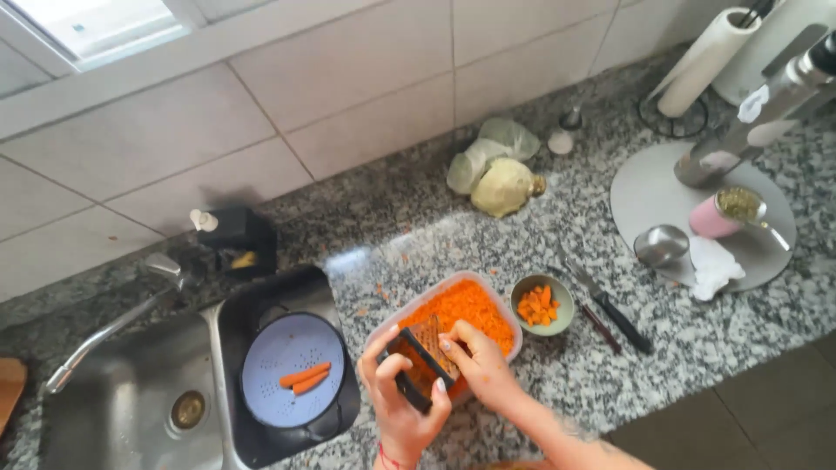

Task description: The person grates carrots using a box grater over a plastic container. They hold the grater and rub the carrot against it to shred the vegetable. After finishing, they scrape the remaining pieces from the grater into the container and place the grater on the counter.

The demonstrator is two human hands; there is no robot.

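You held the grater (424, 361) over the tub (514, 324) at the counter's (557, 374) near edge, your left hand (396, 409) wrapped around its dark lower end and your right hand (479, 365) pressed against its face, fingers curled; whether a carrot stub sat under those fingers could not be told. The tub, at 12 o'clock from your hands, was already heaped with orange shreds, so the grating looked well along. Two whole carrots (306, 377) lay in the blue colander (261, 383) at 9 o'clock, sitting in the dark pan (287, 296) beside the sink (113, 418), and appeared not yet grated. At 2 o'clock, just beside the tub, a small green bowl (562, 300) held carrot chunks, with a knife (610, 305) lying on the granite past it. Farther off at 1 o'clock sat a cabbage (505, 184) with loose leaves, and at the far right a round metal tray (644, 191) carried a pink cup (712, 218) and a small steel bowl (659, 245).
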